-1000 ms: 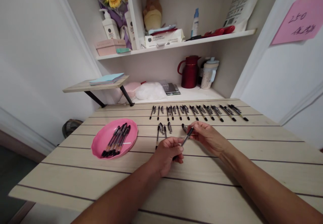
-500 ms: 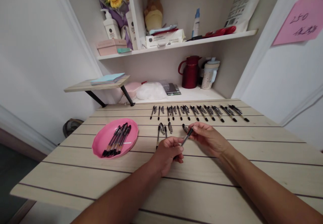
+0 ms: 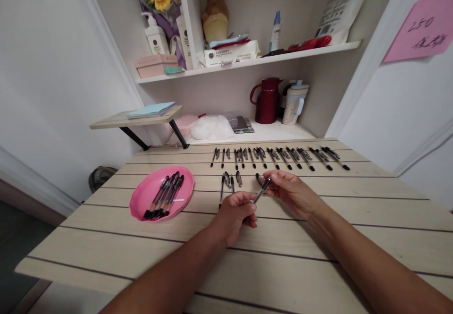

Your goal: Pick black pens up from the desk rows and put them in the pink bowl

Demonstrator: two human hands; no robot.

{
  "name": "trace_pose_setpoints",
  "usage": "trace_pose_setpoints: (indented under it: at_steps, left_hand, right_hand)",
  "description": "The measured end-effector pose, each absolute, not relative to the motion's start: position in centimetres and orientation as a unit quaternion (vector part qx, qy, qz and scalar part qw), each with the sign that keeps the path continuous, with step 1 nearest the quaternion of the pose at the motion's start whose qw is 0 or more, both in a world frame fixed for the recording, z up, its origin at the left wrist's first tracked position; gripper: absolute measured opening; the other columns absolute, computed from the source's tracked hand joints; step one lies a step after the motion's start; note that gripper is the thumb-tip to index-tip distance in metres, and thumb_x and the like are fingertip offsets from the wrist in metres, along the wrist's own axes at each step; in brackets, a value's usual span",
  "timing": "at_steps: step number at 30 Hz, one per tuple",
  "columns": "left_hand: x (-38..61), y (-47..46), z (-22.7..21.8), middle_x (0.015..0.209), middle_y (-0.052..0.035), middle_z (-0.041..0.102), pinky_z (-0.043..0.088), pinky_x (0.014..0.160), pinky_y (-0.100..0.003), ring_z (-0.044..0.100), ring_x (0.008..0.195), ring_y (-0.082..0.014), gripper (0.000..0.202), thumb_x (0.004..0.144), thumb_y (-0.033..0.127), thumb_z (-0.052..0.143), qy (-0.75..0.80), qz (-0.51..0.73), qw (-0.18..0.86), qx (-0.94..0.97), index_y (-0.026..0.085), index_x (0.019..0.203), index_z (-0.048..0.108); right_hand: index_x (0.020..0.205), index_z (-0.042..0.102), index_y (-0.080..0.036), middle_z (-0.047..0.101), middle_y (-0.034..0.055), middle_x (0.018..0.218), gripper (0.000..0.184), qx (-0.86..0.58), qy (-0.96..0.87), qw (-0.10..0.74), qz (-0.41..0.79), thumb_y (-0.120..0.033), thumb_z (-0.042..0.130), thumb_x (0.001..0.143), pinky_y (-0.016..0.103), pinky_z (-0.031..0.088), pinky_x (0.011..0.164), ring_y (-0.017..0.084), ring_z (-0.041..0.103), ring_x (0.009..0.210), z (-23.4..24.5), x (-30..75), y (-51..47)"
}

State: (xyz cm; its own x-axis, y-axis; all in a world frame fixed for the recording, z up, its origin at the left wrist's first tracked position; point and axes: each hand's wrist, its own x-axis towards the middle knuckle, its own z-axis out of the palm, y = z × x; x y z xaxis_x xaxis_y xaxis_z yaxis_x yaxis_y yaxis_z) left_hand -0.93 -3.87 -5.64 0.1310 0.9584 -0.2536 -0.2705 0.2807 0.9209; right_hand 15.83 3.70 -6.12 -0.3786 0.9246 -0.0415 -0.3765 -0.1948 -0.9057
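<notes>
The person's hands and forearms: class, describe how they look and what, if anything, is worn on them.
The left hand and right hand are ungloved, with no ring showing on the visible fingers. The left forearm and right forearm show no sleeve, watch or bracelet. Nail details are too small to tell.

Pens block the rear; tabletop open right.

Bare left hand, bare right hand, both forearms uncovered
</notes>
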Motion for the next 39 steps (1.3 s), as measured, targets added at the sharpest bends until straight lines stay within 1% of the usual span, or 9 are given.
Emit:
trace_pose_setpoints:
  at_steps: [3, 8, 19, 23, 26, 29, 34, 36, 39]
  left_hand:
    - [-1.0, -3.8, -5.7, 0.051, 0.0046, 0.051, 0.039, 0.048, -0.021, 0.047, 0.046, -0.0071, 0.033, 0.059, 0.022, 0.067, 0.457, 0.475, 0.659, 0.361, 0.015, 0.089, 0.057]
    - [-1.2, -3.7, -5.9, 0.053, 0.0041, 0.052, 0.039, 0.048, -0.021, 0.047, 0.047, -0.0076, 0.034, 0.058, 0.022, 0.068, 0.449, 0.469, 0.670, 0.360, 0.015, 0.090, 0.057]
    - [-1.2, -3.6, -5.5, 0.055, 0.0040, 0.052, 0.037, 0.045, -0.021, 0.048, 0.043, -0.0075, 0.027, 0.060, 0.019, 0.062, 0.447, 0.495, 0.659, 0.347, 0.015, 0.086, 0.054]
    - [-1.9, -3.2, -5.1, 0.065, 0.0026, 0.054, 0.030, 0.039, -0.018, 0.044, 0.042, -0.0052, 0.024, 0.061, 0.022, 0.061, 0.404, 0.517, 0.689, 0.309, 0.017, 0.081, 0.049]
    - [-2.2, -3.0, -5.0, 0.064, 0.0040, 0.051, 0.020, 0.036, -0.016, 0.036, 0.038, -0.0023, 0.023, 0.065, 0.029, 0.061, 0.391, 0.516, 0.699, 0.303, 0.017, 0.078, 0.046]
    - [-2.4, -2.8, -5.2, 0.062, 0.0049, 0.049, 0.016, 0.036, -0.016, 0.034, 0.037, -0.0011, 0.025, 0.067, 0.033, 0.062, 0.390, 0.516, 0.694, 0.316, 0.017, 0.076, 0.045]
    - [-2.7, -2.3, -6.2, 0.061, 0.0052, 0.050, 0.015, 0.035, -0.017, 0.033, 0.035, -0.0007, 0.026, 0.068, 0.037, 0.061, 0.394, 0.525, 0.665, 0.358, 0.017, 0.075, 0.046]
    - [-2.9, -2.1, -6.4, 0.060, 0.0055, 0.050, 0.015, 0.035, -0.017, 0.032, 0.034, -0.0005, 0.026, 0.068, 0.037, 0.061, 0.406, 0.529, 0.650, 0.364, 0.016, 0.075, 0.047]
    - [-2.9, -2.0, -6.5, 0.059, 0.0059, 0.050, 0.013, 0.035, -0.017, 0.031, 0.033, -0.0001, 0.025, 0.067, 0.037, 0.060, 0.429, 0.530, 0.633, 0.366, 0.017, 0.073, 0.046]
  right_hand:
    - [0.088, 0.067, -0.019, 0.065, 0.0036, 0.083, 0.022, -0.285, -0.418, 0.460, 0.730, -0.033, 0.068, 0.071, 0.023, 0.047, 0.063, 0.010, 0.057, 0.067, -6.1, 16.0, 3.7]
    - [0.079, 0.069, -0.018, 0.065, 0.0018, 0.075, 0.016, -0.306, -0.425, 0.473, 0.708, -0.025, 0.073, 0.065, 0.021, 0.046, 0.063, 0.009, 0.056, 0.063, -6.5, 16.1, 3.9]
    - [0.090, 0.065, -0.020, 0.065, 0.0041, 0.080, 0.031, -0.343, -0.479, 0.483, 0.648, -0.040, 0.069, 0.067, 0.025, 0.044, 0.059, 0.013, 0.058, 0.067, -6.5, 16.0, 4.1]
    - [0.087, 0.062, -0.018, 0.064, 0.0052, 0.077, 0.033, -0.477, -0.548, 0.482, 0.490, -0.046, 0.059, 0.072, 0.025, 0.041, 0.053, 0.014, 0.057, 0.062, -6.6, 16.2, 5.4]
    - [0.075, 0.062, -0.018, 0.064, 0.0046, 0.068, 0.030, -0.570, -0.662, 0.383, 0.301, -0.046, 0.053, 0.072, 0.027, 0.039, 0.054, 0.017, 0.057, 0.060, -6.5, 15.6, 6.7]
    - [0.073, 0.062, -0.018, 0.065, 0.0075, 0.071, 0.026, -0.609, -0.722, 0.271, 0.185, -0.042, 0.063, 0.062, 0.029, 0.037, 0.059, 0.022, 0.058, 0.071, -6.3, 14.2, 7.7]
    - [0.054, 0.055, -0.019, 0.061, 0.0056, 0.059, 0.014, -0.595, -0.727, 0.244, 0.242, -0.022, 0.068, 0.053, 0.028, 0.036, 0.057, 0.021, 0.058, 0.067, -5.8, 12.2, 8.8]
    - [0.056, 0.053, -0.020, 0.057, 0.0014, 0.053, 0.014, -0.573, -0.731, 0.255, 0.268, -0.027, 0.064, 0.061, 0.025, 0.036, 0.053, 0.016, 0.055, 0.058, -5.5, 12.0, 9.0]
    - [0.067, 0.052, -0.020, 0.055, -0.0024, 0.057, 0.019, -0.472, -0.664, 0.385, 0.434, -0.038, 0.058, 0.071, 0.023, 0.037, 0.047, 0.011, 0.050, 0.051, -5.1, 12.1, 9.0]
